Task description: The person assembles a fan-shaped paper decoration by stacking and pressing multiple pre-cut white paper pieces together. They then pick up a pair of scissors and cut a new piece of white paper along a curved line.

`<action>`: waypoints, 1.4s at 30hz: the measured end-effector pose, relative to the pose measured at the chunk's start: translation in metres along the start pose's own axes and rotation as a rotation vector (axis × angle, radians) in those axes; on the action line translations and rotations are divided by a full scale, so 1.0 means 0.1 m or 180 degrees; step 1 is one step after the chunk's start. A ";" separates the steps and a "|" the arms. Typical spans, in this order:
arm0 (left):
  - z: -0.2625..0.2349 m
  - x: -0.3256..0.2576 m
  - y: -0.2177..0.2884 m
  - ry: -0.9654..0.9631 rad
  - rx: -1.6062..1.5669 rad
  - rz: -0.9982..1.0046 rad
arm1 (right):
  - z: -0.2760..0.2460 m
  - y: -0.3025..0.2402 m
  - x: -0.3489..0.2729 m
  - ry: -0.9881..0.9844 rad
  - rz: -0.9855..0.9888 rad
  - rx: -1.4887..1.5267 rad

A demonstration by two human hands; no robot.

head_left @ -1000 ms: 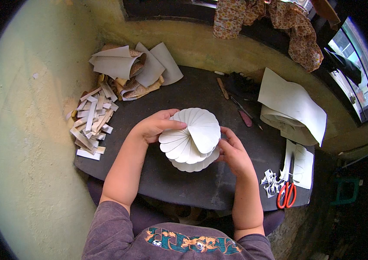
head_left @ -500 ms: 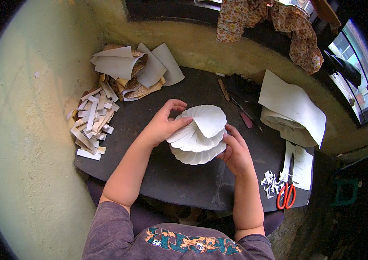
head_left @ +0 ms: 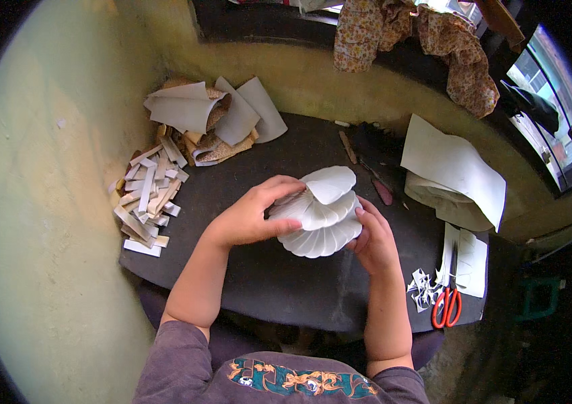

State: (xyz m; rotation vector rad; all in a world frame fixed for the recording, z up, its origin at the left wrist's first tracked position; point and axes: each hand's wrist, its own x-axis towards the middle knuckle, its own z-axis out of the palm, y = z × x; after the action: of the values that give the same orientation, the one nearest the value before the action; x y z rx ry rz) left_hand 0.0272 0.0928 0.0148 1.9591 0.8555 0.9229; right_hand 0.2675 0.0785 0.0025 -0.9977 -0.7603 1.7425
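Mid-frame, the left grip (head_left: 251, 214) and right grip (head_left: 375, 241) hold a white, scalloped, petalled rosette (head_left: 319, 237) above the black table (head_left: 266, 289); red-handled scissors (head_left: 453, 288) lie at lower right.

On my remote feed: wide fisheye, left of the worn pair, set at the wearer's head, facing steeply down and slightly forward. I read the shirt (head_left: 286, 377) at bottom centre as nearest; left hand (head_left: 254, 212) and right hand (head_left: 376, 241) sit mid-frame, close range. Coverage: nearly all the dark table (head_left: 286, 289), wall (head_left: 50, 202) at left, window (head_left: 547, 114) upper right. Straight edges bow; corners fall to black.
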 end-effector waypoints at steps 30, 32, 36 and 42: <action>0.23 0.10 0.07 0.0870 0.0885 0.0350 | -0.02 0.02 -0.03 -0.0341 0.0022 0.0281; 0.24 0.10 0.05 0.0870 0.0914 0.0367 | 0.00 0.03 -0.03 -0.0294 -0.0029 0.0295; 0.26 0.10 0.08 0.0885 0.0925 0.0326 | -0.01 0.02 -0.04 -0.0250 -0.0042 0.0269; 0.28 0.11 0.03 0.0938 0.0988 0.0252 | -0.01 0.01 -0.05 -0.0246 -0.0069 0.0266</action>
State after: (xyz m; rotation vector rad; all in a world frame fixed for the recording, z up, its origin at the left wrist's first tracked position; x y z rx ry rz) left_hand 0.0566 0.0895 0.0091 2.1637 1.1521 1.2053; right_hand 0.2686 0.0739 0.0027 -0.8670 -0.7382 1.7878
